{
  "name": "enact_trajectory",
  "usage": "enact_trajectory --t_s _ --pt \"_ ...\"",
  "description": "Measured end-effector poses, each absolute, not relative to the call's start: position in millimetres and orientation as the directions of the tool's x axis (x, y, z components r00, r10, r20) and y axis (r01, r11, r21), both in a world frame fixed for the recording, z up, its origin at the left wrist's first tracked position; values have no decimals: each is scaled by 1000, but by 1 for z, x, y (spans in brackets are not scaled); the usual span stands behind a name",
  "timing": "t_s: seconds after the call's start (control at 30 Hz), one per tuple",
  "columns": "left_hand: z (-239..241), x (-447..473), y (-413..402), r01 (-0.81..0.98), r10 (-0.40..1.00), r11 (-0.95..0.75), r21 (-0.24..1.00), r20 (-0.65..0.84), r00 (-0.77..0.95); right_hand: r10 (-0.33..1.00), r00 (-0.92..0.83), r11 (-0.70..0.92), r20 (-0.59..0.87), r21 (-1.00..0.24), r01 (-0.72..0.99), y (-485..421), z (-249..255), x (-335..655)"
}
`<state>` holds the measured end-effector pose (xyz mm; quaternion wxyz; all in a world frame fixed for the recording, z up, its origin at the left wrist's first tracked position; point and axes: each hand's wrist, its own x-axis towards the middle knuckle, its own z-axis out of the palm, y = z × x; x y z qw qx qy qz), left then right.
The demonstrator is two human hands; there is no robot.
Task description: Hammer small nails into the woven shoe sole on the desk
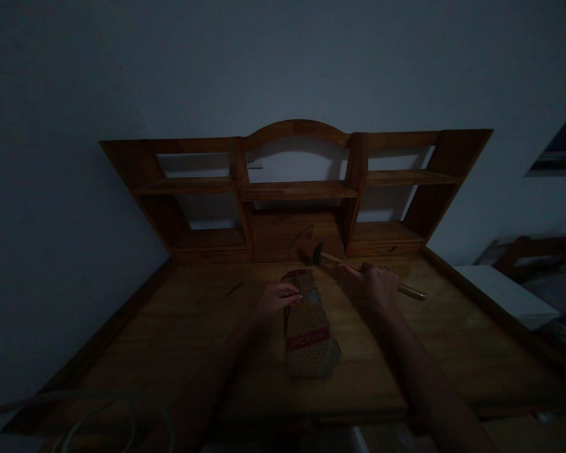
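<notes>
The scene is dim. My right hand (pixel 377 282) is closed round the wooden handle of a hammer (pixel 319 250), whose dark head is raised above the desk just in front of the shelf unit. My left hand (pixel 276 296) rests at the top left edge of a tan cardboard block with red bands (pixel 309 333), lying in the middle of the wooden desk (pixel 179 327). Its fingertips are pinched together against the block; whatever is between them is too small and dark to name.
A wooden shelf unit (pixel 297 189) with several open compartments stands along the desk's back, against a pale wall. Raised side rails edge the desk. Pale cables (pixel 89 418) lie at the front left. White and dark shapes (pixel 504 289) sit off the right side.
</notes>
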<state>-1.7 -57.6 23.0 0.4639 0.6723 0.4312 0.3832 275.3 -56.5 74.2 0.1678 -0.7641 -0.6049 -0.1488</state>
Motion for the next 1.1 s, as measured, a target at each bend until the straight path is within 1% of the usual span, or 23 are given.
enact_trajectory --t_s 0.23,0.5,0.63,0.87,1.1 --pt "11 0 -54 263 923 -277 924 179 341 883 212 -200 419 -72 977 -55 72 279" --pt "12 0 -55 261 910 -286 922 177 374 868 199 -188 456 -68 980 -56 69 279" --pt "12 -1 -55 288 899 -304 908 173 403 886 195 -183 421 -67 981 -56 72 278" --pt "4 -3 -52 317 893 -336 887 193 407 914 231 -223 333 -64 973 -60 83 274" --pt "16 -2 -58 372 889 -355 857 187 417 911 213 -196 354 -82 977 -64 84 274"
